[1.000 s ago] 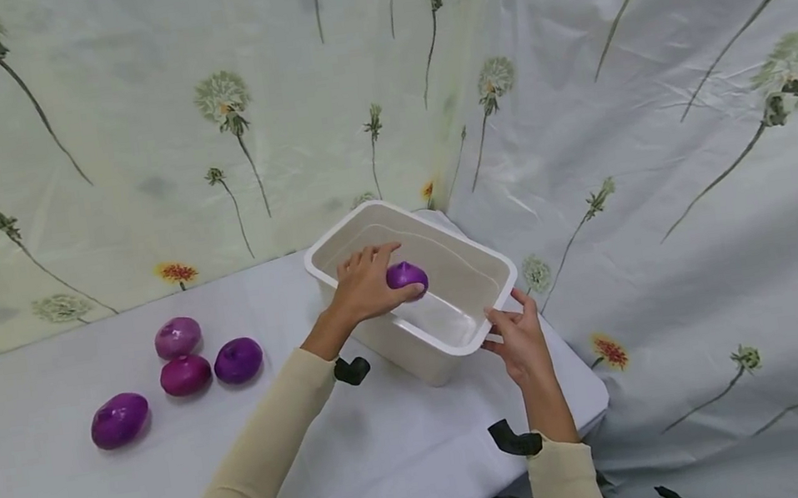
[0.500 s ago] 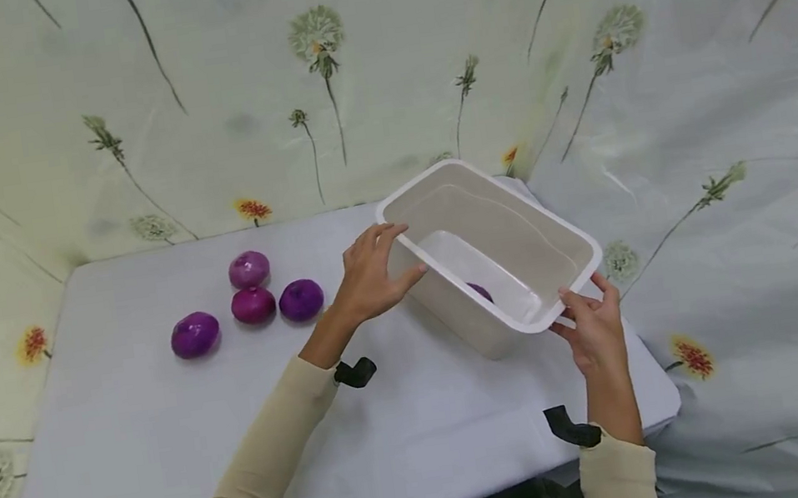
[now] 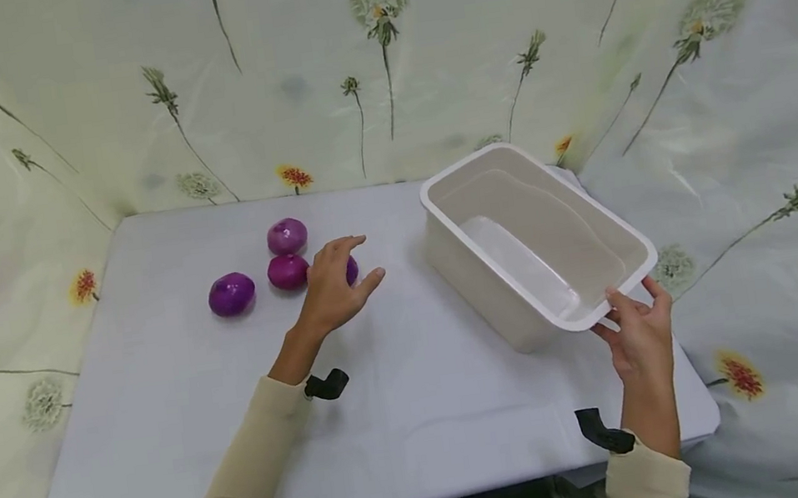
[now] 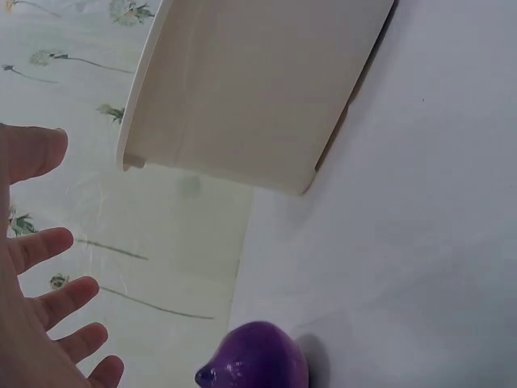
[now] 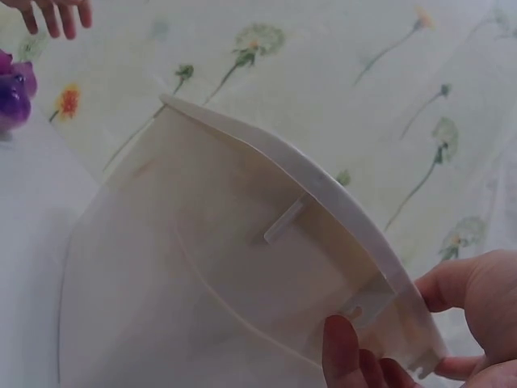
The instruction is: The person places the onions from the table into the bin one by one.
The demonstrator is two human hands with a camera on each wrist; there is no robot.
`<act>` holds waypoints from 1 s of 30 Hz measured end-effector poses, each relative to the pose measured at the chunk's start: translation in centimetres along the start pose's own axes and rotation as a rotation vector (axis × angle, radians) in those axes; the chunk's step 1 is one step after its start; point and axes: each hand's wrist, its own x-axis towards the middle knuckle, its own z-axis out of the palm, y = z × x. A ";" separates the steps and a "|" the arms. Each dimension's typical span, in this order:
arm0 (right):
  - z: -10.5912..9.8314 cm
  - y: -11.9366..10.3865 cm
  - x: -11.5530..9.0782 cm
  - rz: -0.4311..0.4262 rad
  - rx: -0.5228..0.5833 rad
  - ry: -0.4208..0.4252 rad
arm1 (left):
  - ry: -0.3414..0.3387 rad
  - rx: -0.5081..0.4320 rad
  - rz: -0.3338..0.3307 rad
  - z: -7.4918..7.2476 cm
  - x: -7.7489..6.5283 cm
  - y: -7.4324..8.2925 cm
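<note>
My left hand (image 3: 332,291) hovers over the table with fingers spread and thumb apart, holding nothing. Just beyond it is a purple onion (image 3: 352,269), partly hidden by the hand; in the left wrist view, a purple onion (image 4: 258,360) lies below the fingers, not touched. Three more red onions sit nearby: a paler one (image 3: 287,236), a reddish one (image 3: 288,272) and a darker one (image 3: 232,294). My right hand (image 3: 640,339) grips the near right corner of a white plastic bin (image 3: 480,293), thumb on the rim. No onion shows inside; the near wall hides part of its floor.
A white-covered table (image 3: 408,433) carries everything, its front edge close to the person. Floral sheeting (image 3: 315,75) hangs behind and at both sides. The bin stands at the table's right, near the back corner.
An onion left my left hand into the bin. That hand then moved left, away from the bin to the onions. The right hand kept its grip on the rim, and the head view turned left.
</note>
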 end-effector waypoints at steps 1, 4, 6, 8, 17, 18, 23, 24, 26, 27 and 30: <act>-0.1 -0.1 0.0 0.003 0.009 0.004 | 0.008 0.002 -0.008 -0.3 -0.1 -0.4; -0.6 -0.3 0.0 0.013 0.045 0.022 | 0.029 -0.007 -0.017 -1.0 -0.3 -1.4; -1.0 -0.4 -0.1 0.015 0.068 0.036 | 0.043 -0.015 -0.020 -1.5 -0.4 -2.1; -1.2 -0.4 -0.1 0.017 0.080 0.050 | 0.063 -0.028 -0.030 -1.9 -0.6 -3.0; -1.0 -0.1 -0.1 0.029 0.110 0.069 | 0.159 0.006 -0.157 -5.1 -2.6 -7.9; -0.9 -0.1 0.0 0.029 0.112 0.070 | 0.165 0.015 -0.167 -5.4 -2.8 -8.4; -0.4 0.2 -0.1 0.040 0.122 0.050 | 0.210 0.029 -0.233 -6.9 -4.1 -10.6; -0.2 0.3 -0.1 0.042 0.120 0.045 | 0.216 0.029 -0.249 -7.1 -4.3 -11.1; 0.1 0.5 -0.2 0.046 0.113 0.036 | 0.229 0.029 -0.274 -7.6 -4.8 -11.9; 0.2 0.6 -0.2 0.046 0.107 0.032 | 0.234 0.031 -0.284 -7.9 -5.0 -12.3; 0.8 0.9 -0.2 0.049 0.098 0.023 | 0.249 0.041 -0.310 -8.4 -5.6 -13.4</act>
